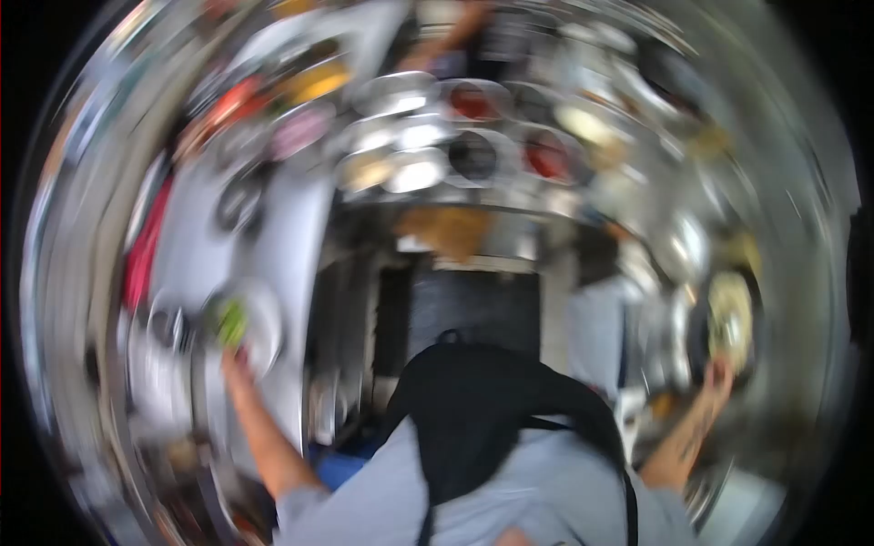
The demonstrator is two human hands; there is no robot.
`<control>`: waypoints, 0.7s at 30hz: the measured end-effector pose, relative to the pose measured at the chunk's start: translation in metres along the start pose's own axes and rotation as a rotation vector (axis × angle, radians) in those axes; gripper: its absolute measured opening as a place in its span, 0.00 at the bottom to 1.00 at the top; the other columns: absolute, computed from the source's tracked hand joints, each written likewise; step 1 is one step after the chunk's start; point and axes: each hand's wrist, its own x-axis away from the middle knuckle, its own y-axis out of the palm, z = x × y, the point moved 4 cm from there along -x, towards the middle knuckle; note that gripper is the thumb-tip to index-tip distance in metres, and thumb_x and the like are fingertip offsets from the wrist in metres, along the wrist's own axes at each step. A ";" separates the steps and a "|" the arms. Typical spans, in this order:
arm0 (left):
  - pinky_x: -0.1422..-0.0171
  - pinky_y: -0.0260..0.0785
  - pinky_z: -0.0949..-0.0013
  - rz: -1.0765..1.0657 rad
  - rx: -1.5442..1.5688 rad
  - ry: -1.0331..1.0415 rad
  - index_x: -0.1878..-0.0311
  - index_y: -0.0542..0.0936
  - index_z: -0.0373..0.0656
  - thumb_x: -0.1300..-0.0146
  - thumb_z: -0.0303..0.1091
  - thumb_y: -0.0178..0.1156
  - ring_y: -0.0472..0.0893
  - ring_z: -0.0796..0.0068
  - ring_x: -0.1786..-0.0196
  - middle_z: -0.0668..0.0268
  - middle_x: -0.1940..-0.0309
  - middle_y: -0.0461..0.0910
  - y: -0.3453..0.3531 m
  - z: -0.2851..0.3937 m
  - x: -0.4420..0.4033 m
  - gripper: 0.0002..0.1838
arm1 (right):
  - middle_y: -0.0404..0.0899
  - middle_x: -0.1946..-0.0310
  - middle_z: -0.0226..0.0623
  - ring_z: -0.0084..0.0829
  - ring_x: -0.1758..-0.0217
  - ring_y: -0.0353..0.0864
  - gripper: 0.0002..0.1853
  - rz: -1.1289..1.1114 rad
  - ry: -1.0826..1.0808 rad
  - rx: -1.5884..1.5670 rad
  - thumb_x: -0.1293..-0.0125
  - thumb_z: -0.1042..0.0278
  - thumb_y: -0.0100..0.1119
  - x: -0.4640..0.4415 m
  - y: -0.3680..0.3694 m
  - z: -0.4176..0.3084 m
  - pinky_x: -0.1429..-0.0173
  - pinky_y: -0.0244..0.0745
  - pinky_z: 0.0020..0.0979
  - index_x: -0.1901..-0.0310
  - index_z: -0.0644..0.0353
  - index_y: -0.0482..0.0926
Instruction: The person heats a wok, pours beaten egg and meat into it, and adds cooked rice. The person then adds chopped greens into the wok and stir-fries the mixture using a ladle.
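Note:
On the left, my left hand [237, 358] reaches to the near edge of a pale round bowl [266, 332]. Bright green food [231, 320], perhaps leaves, shows in the bowl just beyond my fingers. Far to the right, my right hand [718, 371] is at the near edge of a dark pan [701, 332]. A pale yellow, flat food [731, 314] with some green on it lies in that pan. Motion smears the fingers of both hands, so whether either grips anything is unclear.
Round metal containers [416, 170] stand in rows ahead, some with red sauce [546, 153]. A long light counter [196, 218] runs along the left, with a dark round item [240, 202] on it. Another person's arm [460, 29] shows at the top. A dark floor mat [475, 305] lies ahead.

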 end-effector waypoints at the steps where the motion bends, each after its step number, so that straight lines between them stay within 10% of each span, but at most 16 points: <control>1: 0.39 0.66 0.66 -0.027 -0.057 0.048 0.43 0.72 0.35 0.34 0.40 0.52 0.73 0.67 0.43 0.60 0.45 0.74 0.011 0.014 -0.003 0.22 | 0.77 0.58 0.35 0.25 0.57 0.76 0.14 0.064 0.026 -0.097 0.36 0.73 0.58 -0.005 -0.011 0.006 0.53 0.73 0.23 0.48 0.63 0.74; 3: 0.43 0.66 0.71 -0.057 -0.238 0.224 0.44 0.73 0.35 0.34 0.38 0.53 0.72 0.70 0.45 0.60 0.47 0.74 0.053 0.051 0.001 0.20 | 0.70 0.75 0.24 0.18 0.76 0.66 0.03 -0.151 0.712 -0.847 0.32 0.67 0.51 -0.033 -0.071 0.056 0.75 0.63 0.19 0.62 0.55 0.71; 5: 0.45 0.68 0.72 -0.107 -0.295 0.210 0.47 0.73 0.31 0.34 0.34 0.52 0.73 0.70 0.50 0.59 0.50 0.74 0.112 0.068 -0.017 0.18 | 0.66 0.80 0.23 0.17 0.82 0.64 0.06 0.042 0.980 -0.600 0.32 0.65 0.51 -0.022 -0.071 0.029 0.81 0.60 0.21 0.66 0.53 0.68; 9: 0.48 0.70 0.74 -0.244 -0.069 0.043 0.49 0.73 0.29 0.33 0.32 0.52 0.75 0.70 0.54 0.58 0.52 0.74 0.249 0.101 0.007 0.16 | 0.76 0.77 0.36 0.26 0.77 0.77 0.20 -0.046 0.734 0.456 0.36 0.68 0.54 0.010 -0.085 -0.031 0.75 0.72 0.29 0.43 0.65 0.69; 11: 0.49 0.70 0.75 -0.298 0.101 -0.083 0.50 0.73 0.29 0.33 0.32 0.52 0.75 0.71 0.55 0.58 0.53 0.74 0.317 0.099 0.027 0.15 | 0.77 0.76 0.47 0.34 0.81 0.76 0.27 -0.045 0.260 1.064 0.37 0.71 0.53 0.046 -0.112 0.053 0.73 0.73 0.35 0.36 0.66 0.63; 12: 0.50 0.70 0.76 -0.402 0.089 -0.039 0.50 0.73 0.29 0.33 0.32 0.52 0.75 0.71 0.54 0.59 0.54 0.74 0.355 0.092 0.036 0.15 | 0.77 0.61 0.63 0.59 0.53 0.76 0.24 -0.111 0.695 0.917 0.40 0.72 0.52 0.037 -0.103 0.007 0.47 0.70 0.50 0.41 0.66 0.66; 14: 0.39 0.67 0.72 -0.531 0.056 -0.142 0.45 0.71 0.29 0.32 0.32 0.52 0.70 0.70 0.45 0.57 0.46 0.69 0.441 0.084 0.066 0.17 | 0.78 0.62 0.61 0.57 0.54 0.78 0.26 -0.169 0.775 0.799 0.39 0.71 0.52 0.037 -0.124 0.011 0.49 0.72 0.49 0.38 0.66 0.64; 16: 0.50 0.69 0.74 -0.869 0.122 0.107 0.52 0.73 0.32 0.33 0.33 0.54 0.74 0.71 0.55 0.60 0.55 0.75 0.525 0.075 0.122 0.13 | 0.78 0.63 0.61 0.57 0.55 0.78 0.26 -0.080 0.695 0.826 0.38 0.71 0.52 0.039 -0.139 -0.002 0.50 0.72 0.49 0.38 0.67 0.64; 21: 0.55 0.74 0.72 -1.126 0.087 -0.219 0.48 0.72 0.42 0.37 0.30 0.58 0.79 0.71 0.59 0.64 0.55 0.78 0.711 0.066 0.276 0.14 | 0.79 0.65 0.60 0.57 0.59 0.78 0.25 -0.008 0.671 0.923 0.37 0.70 0.52 0.064 -0.154 -0.007 0.52 0.73 0.49 0.38 0.67 0.64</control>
